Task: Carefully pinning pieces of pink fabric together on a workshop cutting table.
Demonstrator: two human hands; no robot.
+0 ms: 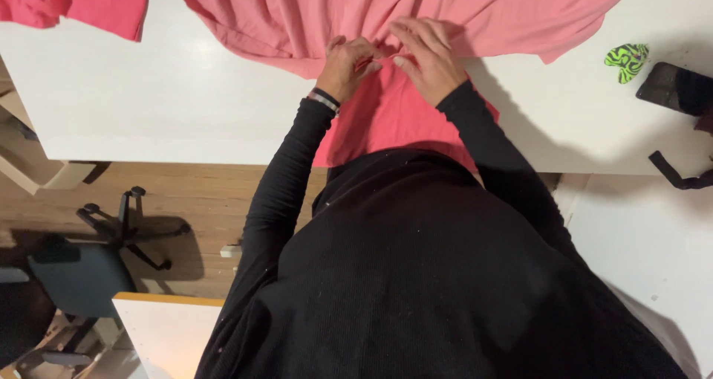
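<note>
both hands meet at the near middle of the pink cloth point(386, 119) on the white table point(148, 104), left hand point(345, 67) pinching a fold, right hand point(427, 63) flat just beside it, the fabric spreading away from the person.

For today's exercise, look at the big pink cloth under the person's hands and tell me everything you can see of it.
The pink cloth is a large, soft, thin-looking fabric, plain coral pink, with no visible print. It lies spread on the white table, loosely rumpled with folds near the top, and one part hangs over the near edge against the person's black top. The left hand and right hand both rest on it, fingertips close together, seemingly pinching a small fold. Its upper part runs out of view.
</note>
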